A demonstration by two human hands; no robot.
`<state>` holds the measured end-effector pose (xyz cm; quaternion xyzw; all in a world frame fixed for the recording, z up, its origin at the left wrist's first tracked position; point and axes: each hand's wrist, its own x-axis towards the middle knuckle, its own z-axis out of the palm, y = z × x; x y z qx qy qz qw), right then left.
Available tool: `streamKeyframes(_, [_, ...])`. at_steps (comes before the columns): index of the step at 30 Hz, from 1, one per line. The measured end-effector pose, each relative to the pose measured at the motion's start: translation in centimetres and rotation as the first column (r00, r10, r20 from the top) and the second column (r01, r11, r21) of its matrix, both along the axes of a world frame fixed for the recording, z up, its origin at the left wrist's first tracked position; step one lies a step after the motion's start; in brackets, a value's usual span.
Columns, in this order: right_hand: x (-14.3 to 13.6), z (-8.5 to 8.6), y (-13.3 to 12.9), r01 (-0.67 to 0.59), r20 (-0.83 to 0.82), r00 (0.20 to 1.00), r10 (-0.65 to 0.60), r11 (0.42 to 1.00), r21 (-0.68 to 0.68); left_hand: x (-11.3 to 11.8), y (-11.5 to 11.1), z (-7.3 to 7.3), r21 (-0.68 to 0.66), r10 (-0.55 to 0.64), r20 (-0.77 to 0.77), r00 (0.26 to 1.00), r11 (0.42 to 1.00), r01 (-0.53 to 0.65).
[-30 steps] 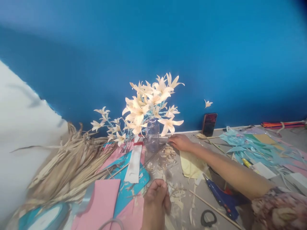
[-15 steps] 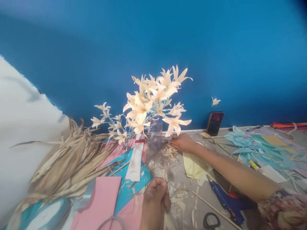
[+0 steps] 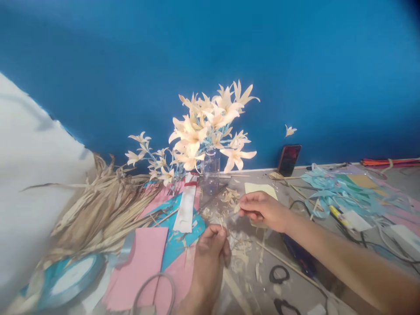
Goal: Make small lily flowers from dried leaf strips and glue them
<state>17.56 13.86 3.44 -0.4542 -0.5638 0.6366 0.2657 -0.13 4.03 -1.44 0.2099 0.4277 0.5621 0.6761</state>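
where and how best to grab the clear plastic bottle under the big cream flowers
Probably the bottle is best gripped round its upright body, below the neck, coming in low from the near right: the big cream flowers overhang its top, and smaller ones crowd its left.

The piece (image 3: 236, 209) in the right hand (image 3: 262, 212) is blurred

A phone (image 3: 289, 160) is standing tilted by the blue wall (image 3: 328, 87), at the worktop's (image 3: 257, 176) far edge. Farther right, an orange-and-purple bundle (image 3: 402, 163) is lying along that edge.
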Motion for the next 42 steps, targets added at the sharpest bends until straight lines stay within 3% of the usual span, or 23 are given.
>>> streamKeyframes(1, [-0.2,0.3,-1.5,0.022,-0.056,0.998,-0.027,0.996,-0.081,0.1,-0.2,0.4,0.025,-0.001,-0.003,1.000,1.000,0.001])
streamKeyframes(3, [-0.7,0.5,-4.1,0.063,-0.079,0.994,-0.073,0.991,-0.121,0.2,-0.6,1.0,0.066,0.001,-0.031,1.000,0.998,0.001])
streamKeyframes(9, [-1.3,0.4,-7.6,0.176,-0.043,0.983,-0.176,0.984,-0.010,0.4,-1.4,1.6,0.170,-0.036,-0.206,0.978,0.983,0.072])
streamKeyframes(21, [-1.3,0.5,-8.8,0.198,-0.125,0.972,-0.198,0.980,-0.015,0.8,-1.5,1.9,0.148,-0.025,-0.278,0.960,0.987,0.068])
streamKeyframes(29, [-0.8,0.4,-8.3,0.162,-0.131,0.977,-0.167,0.986,-0.046,0.8,-1.1,1.5,0.060,-0.137,-0.060,0.989,0.988,0.141])
streamKeyframes(34, [-0.5,-0.2,-7.8,0.124,-0.035,0.992,-0.123,0.992,0.015,0.7,-1.2,1.5,0.042,-0.198,-0.052,0.979,0.979,0.200])
streamKeyframes(37, [-0.1,-0.4,-6.8,0.000,0.010,1.000,0.000,1.000,0.005,0.7,-1.3,1.5,0.046,-0.205,-0.040,0.978,0.977,0.207])
streamKeyframes(39, [0.3,-0.6,-5.2,-0.099,0.184,0.980,0.079,0.990,0.100,0.7,-1.2,1.5,0.041,-0.187,-0.023,0.982,0.981,0.188])
streamKeyframes(41, [0.9,-0.8,-2.6,-0.205,0.498,0.866,0.035,0.935,0.290,0.7,-1.2,1.4,0.024,-0.153,-0.007,0.988,0.988,0.153])
streamKeyframes(42, [1.1,-1.0,-1.1,-0.270,0.686,0.722,-0.087,0.878,0.395,0.7,-1.1,1.4,0.009,-0.132,0.000,0.991,0.991,0.132])
